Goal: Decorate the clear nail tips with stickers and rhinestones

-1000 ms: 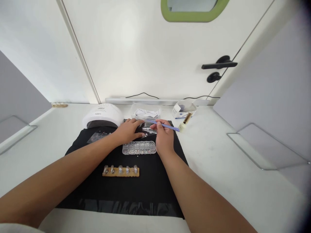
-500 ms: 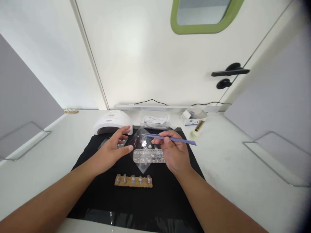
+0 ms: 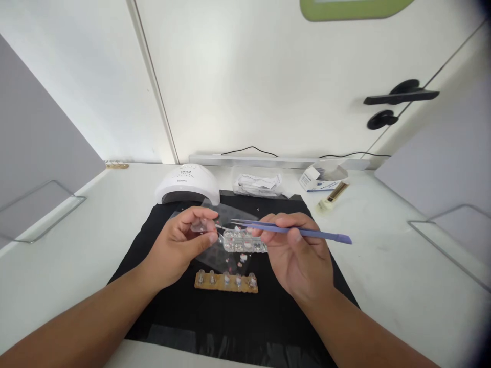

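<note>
Purple tweezers (image 3: 303,231) lie in the closed fingers of my right hand (image 3: 299,255), their thin tips pointing left. My left hand (image 3: 184,243) pinches a small clear plastic piece (image 3: 202,225) between thumb and fingers. A clear compartment box (image 3: 241,241) of small gems sits between and below the hands, partly hidden by my right hand. Under and around it is a transparent sheet (image 3: 209,253). Tiny charms (image 3: 243,258) are scattered in front of the box. Nearer me, a tan strip (image 3: 226,289) carries several nail tips with white decorations.
A black mat (image 3: 184,312) covers the middle of the white table (image 3: 387,245). Along the back stand a white nail lamp (image 3: 187,181), a clear tray of packets (image 3: 258,184), an open box (image 3: 324,179) and a gold-capped bottle (image 3: 333,198). Metal loops are at both sides.
My left hand has closed around the clear plastic piece. The transparent sheet has shifted and turned, and charms now lie in front of the box. The whole view has shifted.
</note>
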### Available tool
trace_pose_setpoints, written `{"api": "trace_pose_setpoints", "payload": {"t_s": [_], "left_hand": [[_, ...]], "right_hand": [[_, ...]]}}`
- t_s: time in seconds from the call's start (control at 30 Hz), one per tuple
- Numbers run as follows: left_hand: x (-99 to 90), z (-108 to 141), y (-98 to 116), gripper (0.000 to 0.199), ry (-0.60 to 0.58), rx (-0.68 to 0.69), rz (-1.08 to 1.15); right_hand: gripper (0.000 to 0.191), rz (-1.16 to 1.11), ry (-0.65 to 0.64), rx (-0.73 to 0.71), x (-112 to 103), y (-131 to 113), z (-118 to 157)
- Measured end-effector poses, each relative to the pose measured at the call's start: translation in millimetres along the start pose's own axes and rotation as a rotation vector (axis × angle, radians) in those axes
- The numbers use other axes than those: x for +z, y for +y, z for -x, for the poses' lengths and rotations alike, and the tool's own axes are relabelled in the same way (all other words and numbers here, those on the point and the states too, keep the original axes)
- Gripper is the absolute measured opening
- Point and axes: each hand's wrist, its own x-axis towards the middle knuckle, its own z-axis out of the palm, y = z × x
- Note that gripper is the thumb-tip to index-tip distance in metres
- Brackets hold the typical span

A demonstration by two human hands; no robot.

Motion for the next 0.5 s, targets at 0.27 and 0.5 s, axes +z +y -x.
{"api": "trace_pose_setpoints", "payload": {"t_s": [0.27, 0.5], "left_hand": [[11.7, 7.8, -3.5, 0.023, 0.243, 0.168, -0.020], [4.4, 9.0, -9.2, 0.039, 0.086, 0.195, -0.155]], "right_hand": [[0.015, 0.133, -0.106, -0.058, 4.8, -2.3, 12.9], [0.018, 0.169, -0.086, -0.095, 6.7, 0.2, 18.8]]}}
